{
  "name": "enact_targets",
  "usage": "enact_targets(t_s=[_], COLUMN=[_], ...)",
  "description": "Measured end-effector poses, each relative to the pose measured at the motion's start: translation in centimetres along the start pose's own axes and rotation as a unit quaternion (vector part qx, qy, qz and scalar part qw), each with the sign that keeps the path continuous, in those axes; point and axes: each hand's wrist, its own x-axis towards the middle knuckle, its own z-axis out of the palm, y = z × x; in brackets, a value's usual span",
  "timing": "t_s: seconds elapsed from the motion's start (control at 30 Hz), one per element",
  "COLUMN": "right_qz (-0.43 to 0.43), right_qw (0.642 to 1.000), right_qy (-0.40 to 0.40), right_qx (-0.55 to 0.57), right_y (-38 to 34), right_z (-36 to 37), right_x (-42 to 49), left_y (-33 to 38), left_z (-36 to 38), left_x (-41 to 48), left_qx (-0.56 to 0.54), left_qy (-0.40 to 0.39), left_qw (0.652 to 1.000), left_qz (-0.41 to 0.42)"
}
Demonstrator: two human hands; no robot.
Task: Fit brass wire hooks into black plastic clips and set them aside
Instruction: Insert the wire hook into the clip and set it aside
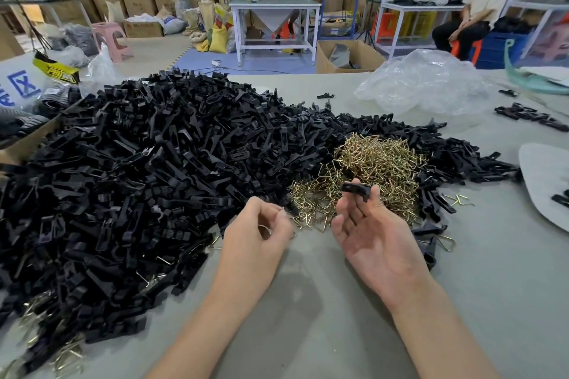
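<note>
Now your half-open right hand, toward the bench's near edge, pinches a black clip, likely light and stiff, by its end; your curled left hand nips a thin, slippery-looking brass hook.

The right hand, palm up, pinches a black clip over the brass hook pile. The curled left hand seems to pinch a wire hook.
</note>
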Motion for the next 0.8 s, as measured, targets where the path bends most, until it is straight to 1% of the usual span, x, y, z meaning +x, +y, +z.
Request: enact_targets(t_s=[0.1,0.17,0.23,0.37,0.43,0.5,0.53,0.57,0.63,0.67,0.7,0.73,0.8], right_qz=[0.010,0.015,0.018,0.020,0.013,0.002,-0.004,-0.011,-0.031,-0.044,-0.056,-0.064,-0.070], right_qw=[1.000,1.000,1.000,1.000,1.000,0.999,0.998,0.996,0.987,0.981,0.974,0.968,0.959], right_qy=[-0.008,-0.010,-0.009,-0.006,-0.003,-0.007,-0.013,-0.022,-0.041,-0.049,-0.055,-0.063,-0.078], right_qx=[0.013,0.011,0.010,0.008,-0.002,-0.034,-0.058,-0.087,-0.152,-0.183,-0.211,-0.235,-0.263], right_y=[0.2,0.3,0.3,0.4,0.5,0.5,0.6,0.7,1.1,1.3,1.6,1.8,2.1], right_z=[0.1,0.2,0.2,0.1,0.1,0.1,0.2,0.3,0.5,0.6,0.7,0.8,0.8], right_x=[0.0,0.0,0.0,0.2,0.2,0.2,0.2,0.3,0.4,0.4,0.4,0.4,0.3], left_y=[0.4,0.3,0.1,0.4,0.6,0.9,0.9,1.0,1.2,1.3,1.4,1.5,1.5], left_z=[-0.3,-0.3,-0.2,-0.2,-0.3,-0.3,-0.1,0.0,0.3,0.4,0.4,0.3,0.2], left_x=[0.2,0.3,0.4,0.2,0.2,0.2,0.1,0.1,0.1,0.1,0.1,0.1,0.1], left_qx=[-0.064,-0.087,-0.077,-0.062,-0.086,-0.145,-0.196,-0.261,-0.392,-0.436,-0.463,-0.476,-0.469], left_qy=[0.012,-0.007,-0.031,-0.073,-0.082,-0.086,-0.085,-0.083,-0.081,-0.083,-0.089,-0.097,-0.117], left_qw=[0.997,0.994,0.994,0.994,0.992,0.982,0.971,0.952,0.897,0.871,0.851,0.839,0.836], left_qz=[-0.048,-0.064,-0.068,-0.050,-0.052,-0.083,-0.107,-0.134,-0.190,-0.213,-0.231,-0.245,-0.260])
